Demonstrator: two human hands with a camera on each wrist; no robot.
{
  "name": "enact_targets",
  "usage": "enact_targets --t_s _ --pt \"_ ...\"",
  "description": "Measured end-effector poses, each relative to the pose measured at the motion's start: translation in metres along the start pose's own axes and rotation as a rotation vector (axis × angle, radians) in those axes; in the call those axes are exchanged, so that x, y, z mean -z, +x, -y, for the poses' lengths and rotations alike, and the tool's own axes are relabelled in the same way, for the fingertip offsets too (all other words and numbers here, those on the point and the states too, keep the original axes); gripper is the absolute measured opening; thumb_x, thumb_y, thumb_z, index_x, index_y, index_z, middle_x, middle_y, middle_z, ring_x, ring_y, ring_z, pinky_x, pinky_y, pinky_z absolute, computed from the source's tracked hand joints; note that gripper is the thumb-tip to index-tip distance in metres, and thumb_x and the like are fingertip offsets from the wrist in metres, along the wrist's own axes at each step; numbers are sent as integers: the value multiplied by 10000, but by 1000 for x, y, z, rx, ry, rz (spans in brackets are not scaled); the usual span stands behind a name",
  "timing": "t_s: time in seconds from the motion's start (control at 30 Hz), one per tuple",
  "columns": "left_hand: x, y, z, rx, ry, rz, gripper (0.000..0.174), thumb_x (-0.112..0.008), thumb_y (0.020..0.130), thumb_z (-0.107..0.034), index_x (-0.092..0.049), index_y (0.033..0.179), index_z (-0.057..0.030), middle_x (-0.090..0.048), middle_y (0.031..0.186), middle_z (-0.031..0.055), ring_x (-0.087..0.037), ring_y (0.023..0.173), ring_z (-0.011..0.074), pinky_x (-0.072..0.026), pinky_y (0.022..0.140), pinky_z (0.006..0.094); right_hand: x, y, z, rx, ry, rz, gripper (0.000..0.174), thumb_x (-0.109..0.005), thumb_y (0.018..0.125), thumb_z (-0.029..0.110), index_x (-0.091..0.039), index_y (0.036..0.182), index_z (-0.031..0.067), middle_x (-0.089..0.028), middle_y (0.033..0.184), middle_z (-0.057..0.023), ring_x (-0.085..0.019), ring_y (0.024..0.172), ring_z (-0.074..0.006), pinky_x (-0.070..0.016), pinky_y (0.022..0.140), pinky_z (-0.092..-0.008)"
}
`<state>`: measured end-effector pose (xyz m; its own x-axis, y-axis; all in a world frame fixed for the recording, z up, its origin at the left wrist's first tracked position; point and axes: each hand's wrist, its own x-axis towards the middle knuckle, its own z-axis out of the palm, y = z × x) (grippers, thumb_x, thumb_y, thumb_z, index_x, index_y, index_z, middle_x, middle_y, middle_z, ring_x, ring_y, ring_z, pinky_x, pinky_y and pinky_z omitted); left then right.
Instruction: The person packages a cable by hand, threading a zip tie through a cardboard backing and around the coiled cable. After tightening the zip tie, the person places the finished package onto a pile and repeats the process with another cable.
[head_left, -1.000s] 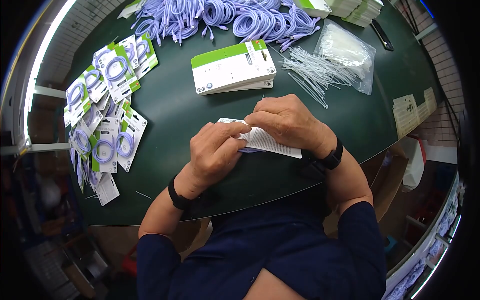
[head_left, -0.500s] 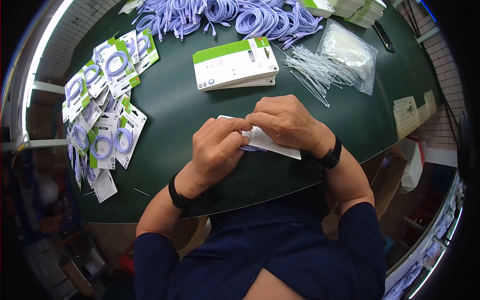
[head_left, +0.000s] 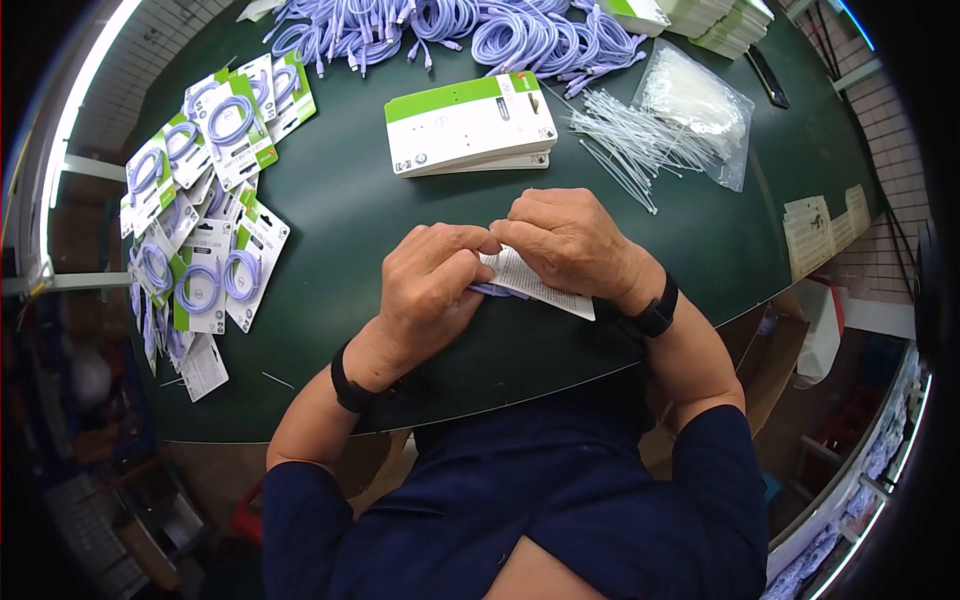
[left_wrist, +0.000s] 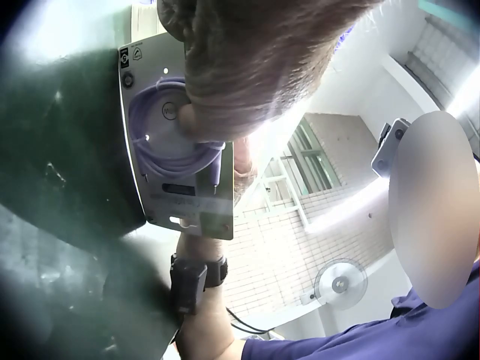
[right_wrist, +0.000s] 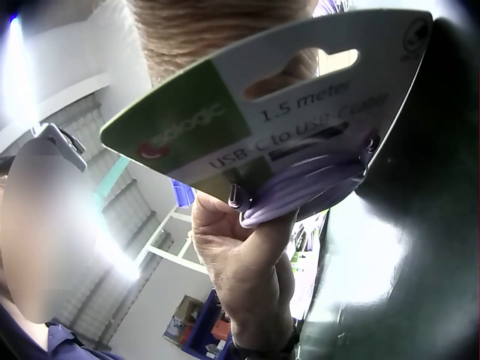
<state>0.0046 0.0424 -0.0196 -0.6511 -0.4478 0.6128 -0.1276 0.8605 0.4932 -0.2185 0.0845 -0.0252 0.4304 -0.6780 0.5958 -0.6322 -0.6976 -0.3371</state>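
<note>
Between the hands, low over the table's near side, is a cardboard package card (head_left: 545,285) with its printed back upward. A coiled purple USB-C cable (left_wrist: 180,166) lies against the card's other face, with a sliver showing under the card in the head view. The left hand (head_left: 430,285) grips the card's left end, its thumb and index finger at the card's back. The right hand (head_left: 570,245) has curled fingers over the card's upper edge, and its fingertips meet the left fingertips. What those fingertips pinch is hidden. In the right wrist view the card's hang hole and the cable coil (right_wrist: 307,187) show.
A stack of cards (head_left: 470,125) lies beyond the hands. White cable ties (head_left: 640,135) are spread beside a clear bag (head_left: 690,100) of more ties. Carded cables (head_left: 200,290) pile up at the left, loose purple cables (head_left: 540,40) at the back. A black tool (head_left: 768,75) lies far right.
The left hand's fingers have shifted slightly, covering the card's upper left corner that showed before. Both hands stay together on the card; the whole view has drifted a little.
</note>
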Motion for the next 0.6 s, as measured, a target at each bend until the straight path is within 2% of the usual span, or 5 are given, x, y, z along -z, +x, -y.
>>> enact_targets --t_s 0.27,0.4,0.5,0.53,0.6 --pt "-1 -2 -2 32 0 -3 262 -777 635 53 -589 773 -68 -738 959 42 -692 820 252 -521 689 360 0 0 3 -6 9 -19 233 -733 776 -50 -715 987 48 -621 784 -67 -649 684 -262 -521 570 -362" --pt "0 -7 -5 -28 15 54 214 -765 679 27 -614 806 -58 -715 947 52 -687 831 253 -530 703 367 18 7 -4 -83 64 -157 220 -700 824 -103 -722 998 30 -647 785 -81 -664 657 -242 -510 554 -324" --pt "-1 -8 -14 -123 55 108 263 -821 656 36 -652 844 -36 -704 960 83 -668 810 268 -536 715 367 40 7 -10 -227 207 -214 153 -695 897 -92 -735 1005 10 -664 771 -65 -674 638 -165 -502 548 -274" --pt "0 -9 -12 -122 50 111 263 -821 656 36 -652 844 -36 -704 960 83 -668 810 268 -536 715 367 41 5 -9 -232 206 -213 153 -695 897 -92 -735 1005 10 -664 771 -65 -674 638 -165 -502 548 -274" --pt "6 -6 -6 -134 57 110 269 -819 661 34 -673 878 -29 -695 957 86 -669 820 273 -539 714 376 38 1 -8 -444 417 -148 93 -716 926 -38 -744 1008 -4 -683 790 -39 -662 647 -112 -500 551 -252"
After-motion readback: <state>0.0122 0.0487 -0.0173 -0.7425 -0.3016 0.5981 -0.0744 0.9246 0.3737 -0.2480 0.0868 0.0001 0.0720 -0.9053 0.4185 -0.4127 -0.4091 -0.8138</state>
